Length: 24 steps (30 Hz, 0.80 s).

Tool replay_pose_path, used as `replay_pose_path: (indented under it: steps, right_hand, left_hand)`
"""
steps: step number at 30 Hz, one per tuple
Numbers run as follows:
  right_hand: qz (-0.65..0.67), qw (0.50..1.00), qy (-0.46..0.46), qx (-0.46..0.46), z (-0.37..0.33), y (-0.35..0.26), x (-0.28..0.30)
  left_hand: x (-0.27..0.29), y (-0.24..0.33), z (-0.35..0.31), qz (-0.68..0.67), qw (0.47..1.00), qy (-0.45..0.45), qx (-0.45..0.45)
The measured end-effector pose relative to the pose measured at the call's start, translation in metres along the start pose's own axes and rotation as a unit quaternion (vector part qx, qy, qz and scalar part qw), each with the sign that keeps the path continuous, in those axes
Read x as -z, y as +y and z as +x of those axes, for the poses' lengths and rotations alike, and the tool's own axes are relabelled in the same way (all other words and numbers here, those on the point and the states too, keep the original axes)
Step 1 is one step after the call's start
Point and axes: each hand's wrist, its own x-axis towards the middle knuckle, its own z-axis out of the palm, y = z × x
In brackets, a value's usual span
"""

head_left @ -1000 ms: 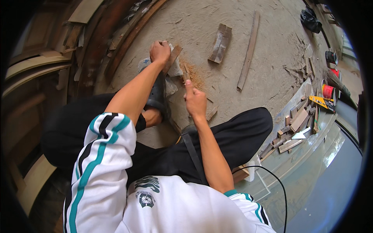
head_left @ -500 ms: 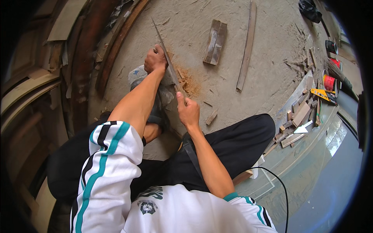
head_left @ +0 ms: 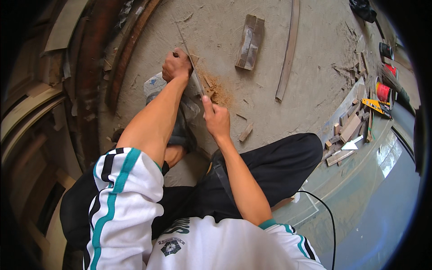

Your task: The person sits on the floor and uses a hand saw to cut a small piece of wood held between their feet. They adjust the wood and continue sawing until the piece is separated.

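My right hand (head_left: 217,119) grips the near end of a hand saw (head_left: 191,63), its thumb laid along the top. The thin blade points away from me, and its far tip is faint. My left hand (head_left: 177,66) is closed just left of the blade, pressing on a small piece of wood (head_left: 194,59) that shows past the fingers. Below that hand lies a pale block (head_left: 154,82), beside my foot in a dark sandal (head_left: 182,130). Orange sawdust (head_left: 219,91) lies right of the blade.
Two dark wood blocks (head_left: 250,42) lie side by side ahead, with a long strip (head_left: 288,54) to their right. Offcuts (head_left: 348,128) and a yellow-handled saw (head_left: 377,107) sit at right near a glass sheet (head_left: 324,193). Boards (head_left: 128,54) line the left side.
The view has shifted slightly. My right hand and the saw have moved a little away from me along the cut, while my left hand stays at the wood.
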Motion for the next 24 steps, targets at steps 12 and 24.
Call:
replay_pose_path:
  steps: [12,24]
  right_hand:
    - [0.048,0.998,-0.01,-0.035,-0.002,-0.002,0.002]
    - [0.05,0.994,-0.026,-0.097,-0.005,-0.006,0.006]
  left_hand:
    - [0.001,0.003,0.0,-0.009,1.0,0.003,0.018]
    - [0.0,0.002,0.0,-0.018,1.0,0.015,0.02]
